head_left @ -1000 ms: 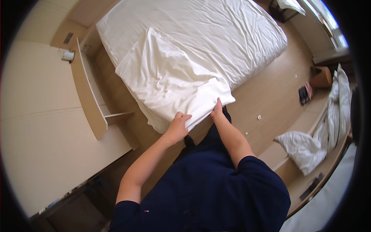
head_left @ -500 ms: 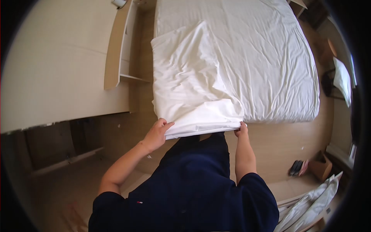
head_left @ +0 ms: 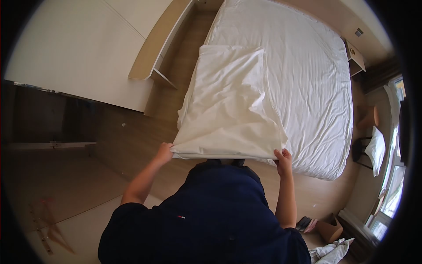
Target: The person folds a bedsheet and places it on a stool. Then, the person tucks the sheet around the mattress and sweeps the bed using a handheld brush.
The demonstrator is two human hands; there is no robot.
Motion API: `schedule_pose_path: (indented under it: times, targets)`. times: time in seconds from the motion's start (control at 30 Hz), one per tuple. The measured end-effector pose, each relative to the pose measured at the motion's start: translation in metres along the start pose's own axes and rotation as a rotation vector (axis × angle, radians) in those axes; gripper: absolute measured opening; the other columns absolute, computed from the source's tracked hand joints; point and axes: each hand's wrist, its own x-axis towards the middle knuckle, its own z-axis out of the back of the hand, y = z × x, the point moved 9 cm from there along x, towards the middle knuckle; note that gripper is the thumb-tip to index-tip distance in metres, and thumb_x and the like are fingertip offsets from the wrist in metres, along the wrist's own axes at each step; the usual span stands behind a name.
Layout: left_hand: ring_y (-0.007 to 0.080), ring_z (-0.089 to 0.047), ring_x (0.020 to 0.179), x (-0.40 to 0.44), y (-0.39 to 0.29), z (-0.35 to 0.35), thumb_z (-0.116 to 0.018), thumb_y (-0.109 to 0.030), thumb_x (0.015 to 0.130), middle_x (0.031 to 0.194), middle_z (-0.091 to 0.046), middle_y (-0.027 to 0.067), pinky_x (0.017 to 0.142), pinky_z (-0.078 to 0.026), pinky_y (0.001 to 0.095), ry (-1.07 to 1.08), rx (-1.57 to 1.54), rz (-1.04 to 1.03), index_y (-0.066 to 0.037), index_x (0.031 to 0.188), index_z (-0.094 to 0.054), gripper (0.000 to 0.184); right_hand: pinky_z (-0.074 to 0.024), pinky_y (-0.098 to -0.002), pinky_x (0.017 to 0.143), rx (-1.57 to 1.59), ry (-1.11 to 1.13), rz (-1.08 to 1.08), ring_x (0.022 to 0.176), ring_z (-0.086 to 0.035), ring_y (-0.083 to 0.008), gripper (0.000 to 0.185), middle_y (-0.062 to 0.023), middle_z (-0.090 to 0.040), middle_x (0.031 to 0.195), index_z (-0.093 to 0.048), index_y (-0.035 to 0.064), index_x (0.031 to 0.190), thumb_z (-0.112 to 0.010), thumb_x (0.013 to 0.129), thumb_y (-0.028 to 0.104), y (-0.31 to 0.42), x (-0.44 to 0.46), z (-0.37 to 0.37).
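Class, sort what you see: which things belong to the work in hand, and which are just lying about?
In the work:
left hand, gripping the cloth
right hand, likewise
white cloth
bed, beneath much of it

Apparently just lying about:
white pillow
dark footwear
pink footwear
crumpled white fabric

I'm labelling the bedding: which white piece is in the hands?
The loose cloth, its near edge stretched between left hand and right hand; neither holds the mattress cover, pillow or crumpled pile.

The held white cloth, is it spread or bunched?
Mostly spread, with wrinkles: the cloth lies partly on the bed, its edge stretched between left hand and right hand.
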Motion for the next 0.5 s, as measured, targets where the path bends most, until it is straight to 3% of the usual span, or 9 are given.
schedule_pose_path:
  times: [0.1,0.2,0.3,0.5]
  targets:
    - [0.0346,-0.066,0.072,-0.018,0.059,-0.037,-0.047,0.0,0.086,0.092,-0.067,0.0216,0.07,-0.053,0.0435,0.073,-0.45,0.497,-0.001,0.112,-0.062,0.031,-0.0508,-0.0239,0.06,-0.074,0.074,-0.028,0.066,-0.061,-0.0101,0.014,-0.0022,-0.066,0.082,-0.057,0.0084,0.088,-0.071,0.089,0.01,0.003,0.002,-0.028]
    - [0.0287,-0.067,0.07,-0.027,0.074,-0.059,-0.042,0.002,0.089,0.09,-0.068,0.0182,0.068,-0.053,0.0422,-0.252,-0.952,0.703,0.0,0.109,-0.059,0.027,-0.0458,-0.0224,0.053,-0.166,0.043,-0.113,0.061,-0.057,-0.0084,0.01,-0.0002,-0.064,0.079,-0.06,0.0066,0.093,-0.067,0.09,0.014,-0.007,0.009,-0.036]
    - [0.0294,-0.068,0.076,-0.027,0.054,-0.045,-0.041,0.002,0.092,0.09,-0.067,0.0173,0.071,-0.052,0.0434,-0.367,-1.052,0.742,-0.002,0.107,-0.056,0.022,-0.0422,-0.0226,0.05,-0.219,-0.001,-0.173,0.057,-0.052,-0.0079,0.013,0.001,-0.061,0.077,-0.062,0.0071,0.097,-0.065,0.091,0.018,-0.018,0.021,-0.036]
    - [0.04,-0.064,0.089,-0.022,0.017,-0.005,-0.049,0.0,0.088,0.091,-0.065,0.0216,0.076,-0.05,0.0456,-0.436,-0.354,0.132,-0.007,0.106,-0.058,0.021,-0.0422,-0.0238,0.049,-0.298,-0.144,-0.197,0.057,-0.051,-0.009,0.014,0.0009,-0.057,0.075,-0.06,0.0062,0.095,-0.064,0.091,0.018,-0.04,0.041,0.011]
